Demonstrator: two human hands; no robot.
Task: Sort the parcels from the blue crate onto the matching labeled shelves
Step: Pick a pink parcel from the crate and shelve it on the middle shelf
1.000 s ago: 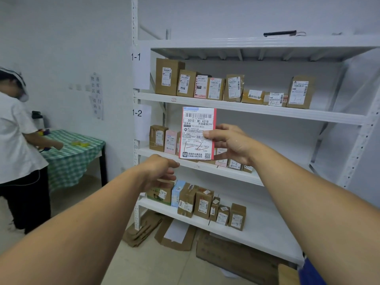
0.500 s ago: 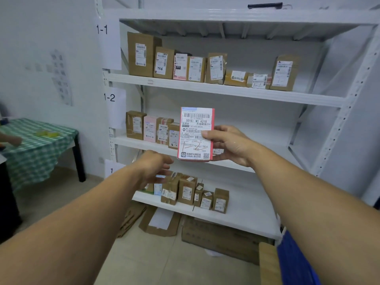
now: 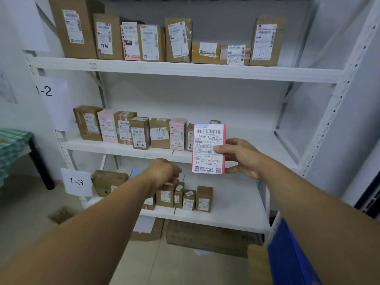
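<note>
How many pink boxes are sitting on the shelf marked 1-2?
2. One pink box is second from the left; the other is sixth. The parcel held in the right hand may hide more.

Blue crate (image 3: 287,256) cut off at corner

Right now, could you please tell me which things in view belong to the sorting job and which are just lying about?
Job: parcel held in the right hand; left hand, holding nothing; blue crate; tag 1-2; tag 1-3; shelves.
Lying about: flat cardboard on the floor; checked table.
</note>
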